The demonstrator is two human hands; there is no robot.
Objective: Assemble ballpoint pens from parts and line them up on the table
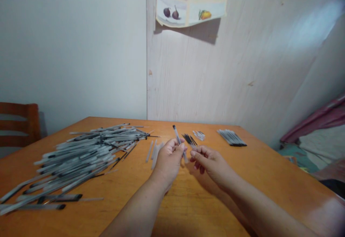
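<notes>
Upright at a slant, a clear pen [176, 133] with a black end at its top is pinched between the thumb and fingers of my left hand [169, 156]. Its pale lower end sticks out below that grip, close to my right hand [206, 159]. The thumb and forefinger of my right hand are pressed together just right of the pen; whatever they may hold is too small to make out. Behind the hands lie thin black refills [189, 139] and a little group of small whitish pieces [198, 135]. Several translucent tubes [150, 151] lie left of my left hand.
A big loose heap of pens and pen parts [88, 158] covers the left of the wooden table [185, 208]. At the back right lies a neat row of pens [231, 137] with black ends. A wooden chair [18, 124] stands at the left; a wall rises behind the table.
</notes>
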